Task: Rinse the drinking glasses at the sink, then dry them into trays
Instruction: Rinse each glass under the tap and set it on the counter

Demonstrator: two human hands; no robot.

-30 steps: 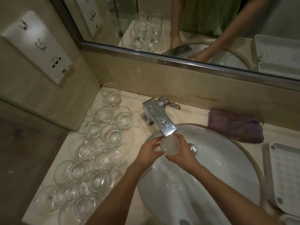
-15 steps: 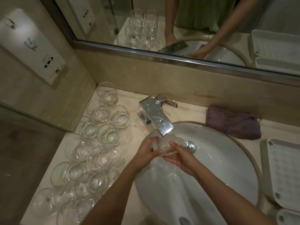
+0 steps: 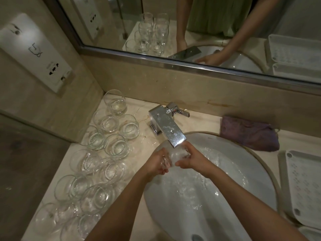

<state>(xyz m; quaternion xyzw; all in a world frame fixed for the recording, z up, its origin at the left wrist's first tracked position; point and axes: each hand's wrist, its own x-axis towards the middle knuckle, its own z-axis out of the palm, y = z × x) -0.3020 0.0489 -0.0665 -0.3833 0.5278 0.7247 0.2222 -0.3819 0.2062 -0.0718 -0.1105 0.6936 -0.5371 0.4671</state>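
**Glass under the tap, held in both hands**

One glass [image 3: 177,154] sits directly beneath the spout of the tap [image 3: 166,129], over the sink [image 3: 243,171], with water running onto it and splashing into the bowl. The left hand [image 3: 157,165] grips it from about nine o'clock, fingers curled round its side; the right hand [image 3: 192,158] grips it from about three o'clock, fingers wrapped round the other side. Foam and flow blur the glass, so I cannot tell which way its mouth faces or how its long axis lies.

The next move probably turns on where the glass must go. The cloth [image 3: 250,134] lies at roughly two o'clock from the held glass, on the counter behind the sink rim, and the tray [image 3: 302,188] at about four o'clock, past the rim. Both are on the right hand's side, so that hand looks better placed to reach for the cloth while the left keeps the glass.

The waiting glasses [image 3: 97,153] stand clustered at nine o'clock on the counter, well apart from the tray.
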